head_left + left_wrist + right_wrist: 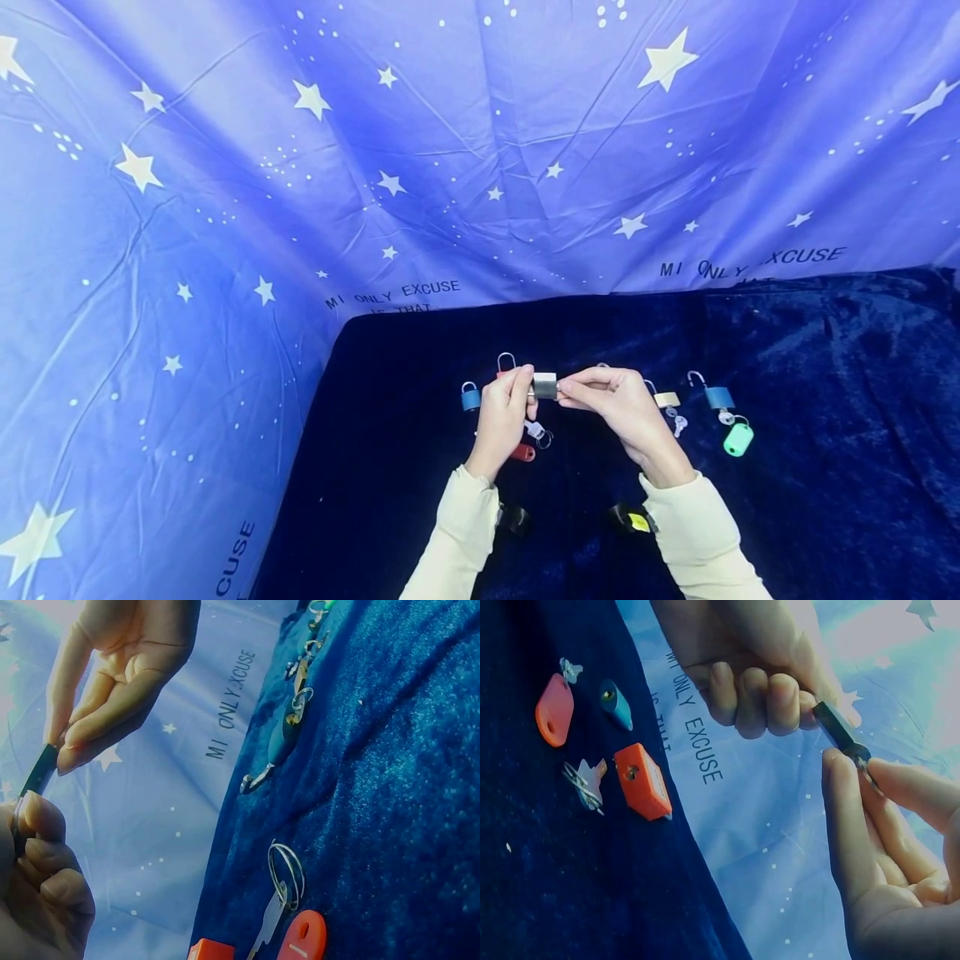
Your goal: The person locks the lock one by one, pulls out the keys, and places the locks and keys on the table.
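Raised over the dark blue cloth, a small silver-grey padlock is between the two hands. My left hand grips it at its shackle end, hiding most of the shackle. From the other side, my right hand pinches a small key between thumb and fingers, at the bottom face of the lock. Most of the key is hidden by the fingertips. Behind the left hand is a red padlock, its keyhole showing in the right wrist view. Loose keys on a ring and a red tag lie close by.
A blue padlock lies left of the left hand. Right of the right hand are a yellowish padlock with keys and a blue padlock with its shackle open and a green tag. A starry curtain hangs behind.
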Tool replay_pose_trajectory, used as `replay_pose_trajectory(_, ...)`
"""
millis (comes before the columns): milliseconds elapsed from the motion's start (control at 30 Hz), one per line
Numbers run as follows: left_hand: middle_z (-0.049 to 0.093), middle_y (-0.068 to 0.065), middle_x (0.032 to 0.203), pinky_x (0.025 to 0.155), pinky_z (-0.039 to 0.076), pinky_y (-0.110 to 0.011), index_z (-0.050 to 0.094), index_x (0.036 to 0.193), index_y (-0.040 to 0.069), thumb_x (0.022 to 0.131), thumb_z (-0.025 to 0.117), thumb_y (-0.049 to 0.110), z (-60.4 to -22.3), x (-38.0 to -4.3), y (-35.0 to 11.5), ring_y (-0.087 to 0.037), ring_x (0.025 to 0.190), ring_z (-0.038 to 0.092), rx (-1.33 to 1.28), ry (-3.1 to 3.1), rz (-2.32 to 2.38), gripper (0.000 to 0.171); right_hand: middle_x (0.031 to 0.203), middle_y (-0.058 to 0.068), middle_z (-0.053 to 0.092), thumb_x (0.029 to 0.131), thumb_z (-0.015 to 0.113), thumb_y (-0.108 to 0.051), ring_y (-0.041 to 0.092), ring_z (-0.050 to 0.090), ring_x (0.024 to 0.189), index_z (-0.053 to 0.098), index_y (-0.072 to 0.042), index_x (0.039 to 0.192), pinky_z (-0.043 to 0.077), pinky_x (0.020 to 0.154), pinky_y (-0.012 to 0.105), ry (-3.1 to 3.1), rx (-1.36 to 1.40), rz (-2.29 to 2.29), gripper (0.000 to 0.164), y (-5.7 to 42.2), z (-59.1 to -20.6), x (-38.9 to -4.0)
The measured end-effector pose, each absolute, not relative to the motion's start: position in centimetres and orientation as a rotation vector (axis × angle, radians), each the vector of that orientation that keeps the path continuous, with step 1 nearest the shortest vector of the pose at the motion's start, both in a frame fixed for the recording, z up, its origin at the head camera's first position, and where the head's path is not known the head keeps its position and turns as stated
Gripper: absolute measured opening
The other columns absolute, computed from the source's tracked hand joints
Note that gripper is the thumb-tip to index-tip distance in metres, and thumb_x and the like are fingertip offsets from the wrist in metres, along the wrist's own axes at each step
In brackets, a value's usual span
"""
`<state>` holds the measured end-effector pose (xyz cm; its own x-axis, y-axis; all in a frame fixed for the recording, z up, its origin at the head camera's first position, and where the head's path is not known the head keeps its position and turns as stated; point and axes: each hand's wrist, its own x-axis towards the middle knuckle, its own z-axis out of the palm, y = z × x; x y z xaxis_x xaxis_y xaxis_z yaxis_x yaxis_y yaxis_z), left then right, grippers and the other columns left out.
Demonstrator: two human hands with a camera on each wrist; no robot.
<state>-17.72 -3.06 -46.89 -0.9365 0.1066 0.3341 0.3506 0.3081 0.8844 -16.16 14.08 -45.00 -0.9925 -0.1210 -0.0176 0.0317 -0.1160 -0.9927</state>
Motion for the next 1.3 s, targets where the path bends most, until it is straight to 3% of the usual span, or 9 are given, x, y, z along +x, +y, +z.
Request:
replay_pose_trajectory(167,0.048,0.001,0.049,0.044,0.035,-0.022,0.053,0.07,0.008,0.098,0.038,0.028,-44.3,-16.5,-3.0,-0.024,0.047,0.048,-0.419,-2.374,-1.686,0.037,0.098,0.02,0.062,0.078,0.07,-0.019,0.027,0.065,0.086,0.059,0.013,0.101,0.05,0.082,0.037,1.945,-0.083,-2.293,0.041,14.2,-44.6,-16.1)
replay_pose_trajectory(333,0.048,0.0,0.05,0.045,0.035,-0.022,0.053,0.071,0.007,0.098,0.039,0.03,-44.0,-16.4,-2.9,-0.031,0.05,0.05,-0.418,-2.367,-1.729,0.038,0.096,0.018,0.064,0.077,0.07,-0.019,0.025,0.065,0.085,0.059,0.014,0.101,0.049,0.083,0.036,1.943,-0.065,-2.275,0.041,14.3,-44.5,-16.1)
replay_pose_trajectory(667,0.05,-0.001,0.051,0.042,0.037,-0.023,0.056,0.072,0.008,0.097,0.04,0.033,-44.1,-16.4,-2.9,-0.013,0.045,0.046,-0.377,-2.345,-1.863,0.038,0.092,0.019,0.066,0.08,0.067,-0.016,0.027,0.065,0.085,0.061,0.01,0.097,0.05,0.081,0.036,1.944,-0.133,-2.315,0.031,14.7,-44.6,-16.0)
replay_pose_trajectory(867,0.055,-0.008,0.058,0.044,0.04,-0.023,0.052,0.075,0.007,0.093,0.05,0.031,-44.0,-16.3,-2.8,-0.025,0.052,0.051,-0.451,-2.335,-1.897,0.03,0.09,0.018,0.066,0.08,0.068,-0.016,0.027,0.065,0.084,0.059,0.012,0.098,0.049,0.082,0.037,1.915,-0.138,-2.361,0.034,14.8,-44.6,-16.1)
replay_pose_trajectory(967,0.059,-0.012,0.066,0.048,0.046,-0.026,0.052,0.082,0.007,0.088,0.058,0.027,-44.1,-16.3,-2.9,-0.028,0.056,0.055,-0.505,-2.302,-1.951,0.022,0.093,0.02,0.065,0.081,0.066,-0.013,0.029,0.065,0.087,0.059,0.012,0.1,0.049,0.082,0.039,1.857,-0.207,-2.447,0.032,15.4,-46.6,-17.0)
replay_pose_trajectory(1100,0.061,-0.013,0.076,0.055,0.052,-0.037,0.055,0.092,0.004,0.084,0.064,0.022,-44.4,-16.3,-2.8,-0.022,0.06,0.057,-0.554,-2.246,-2.025,0.022,0.099,0.024,0.064,0.081,0.066,-0.013,0.033,0.063,0.092,0.06,0.009,0.102,0.049,0.083,0.039,1.811,-0.203,-2.533,0.031,16.4,-51.0,-18.8)
replay_pose_trajectory(1300,0.06,-0.015,0.072,0.056,0.051,-0.044,0.059,0.092,0.001,0.084,0.064,0.018,-44.8,-16.6,-2.7,-0.022,0.06,0.057,-0.553,-2.15,-2.031,0.019,0.104,0.029,0.06,0.079,0.068,-0.015,0.041,0.059,0.096,0.058,0.01,0.105,0.047,0.085,0.043,1.79,-0.137,-2.55,0.037,16.3,-53.4,-19.8)
